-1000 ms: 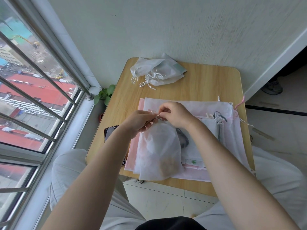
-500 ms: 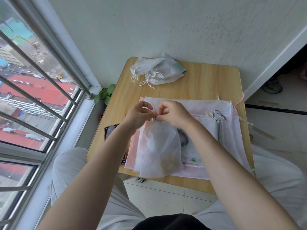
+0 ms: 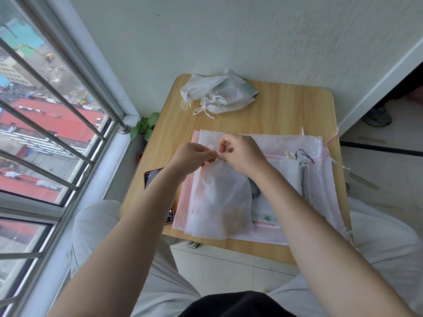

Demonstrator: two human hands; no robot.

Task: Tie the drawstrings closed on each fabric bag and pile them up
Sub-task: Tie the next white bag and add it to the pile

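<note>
- My left hand [image 3: 191, 156] and right hand [image 3: 240, 154] meet at the gathered neck of the white bag [image 3: 219, 197]. The fingers of both are curled tight and pinch the thin cord [image 3: 211, 148] between them.
- The bag lies on top of the flat stack [image 3: 320, 179] of untied bags at the near side of the bench [image 3: 286, 110], its bottom end close to the near edge.
- I judge the knot half made. If 1 pinch slips (the cord is fine and slick-looking), the loop could fall open and the neck spread again.
- Pulling too hard sideways could drag the light bag, and with it the sheets below, toward the near edge.
- Something brownish shows through the lower part of the bag. I cannot tell what it is, but if the neck loosens when I lift the bag, it could spill out.
- The loose cords of the stack lie just right of my right wrist, so I could catch 1 of them in this knot by mistake.
- The pile [image 3: 217, 92] of tied bags sits at the far left of the bench, near its edge. A careless toss could send this bag off toward the plant [image 3: 145, 126].
- The phone [image 3: 158, 193] lies partly under my left forearm, and a jerk of my elbow could knock it off.
</note>
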